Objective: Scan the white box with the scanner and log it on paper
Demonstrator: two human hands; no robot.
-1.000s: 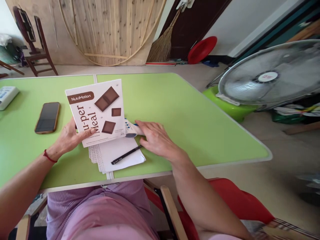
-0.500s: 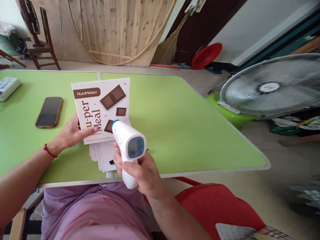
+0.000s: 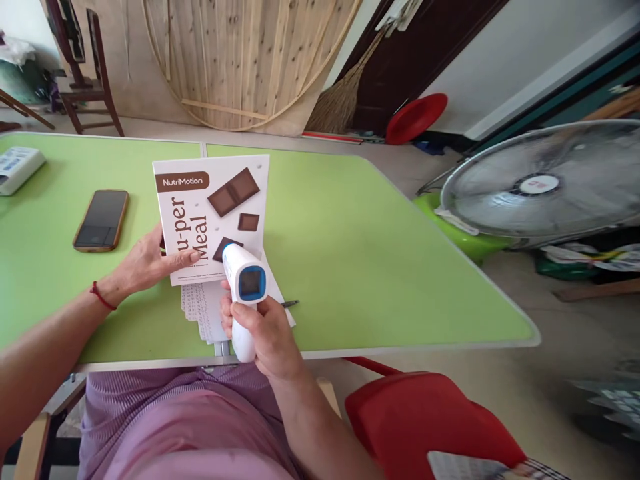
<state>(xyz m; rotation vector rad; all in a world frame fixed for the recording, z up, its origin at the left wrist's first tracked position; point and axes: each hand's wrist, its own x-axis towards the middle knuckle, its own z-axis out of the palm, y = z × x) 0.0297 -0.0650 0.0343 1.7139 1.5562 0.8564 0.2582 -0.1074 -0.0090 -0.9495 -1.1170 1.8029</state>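
Observation:
My left hand (image 3: 150, 263) grips a white box (image 3: 197, 230) printed with "NutriMotion" and chocolate pieces. Its thumb lies across the front face, while the other fingers are hidden behind. In my right hand (image 3: 265, 330) is a white infrared thermometer (image 3: 245, 293), its fingers wrapped around the handle. The blue-rimmed tip of the thermometer overlaps the lower right of the box in view; whether they touch I cannot tell. The thermometer's screen faces me and looks dark. Under both lie sheets of paper (image 3: 210, 327) with writing, and a dark pen (image 3: 290, 304) shows beside the thermometer.
A phone (image 3: 101, 220) lies on the green table (image 3: 375, 267) to the left, with a white device (image 3: 19, 170) farther off. A large fan (image 3: 543, 183) stands beyond the table's right edge. A red chair (image 3: 425, 427) is at my right.
My right hand has drawn the thermometer slightly left, and more of the pen and paper shows. The thermometer's screen has gone from lit grey to dark. My left hand still holds the box.

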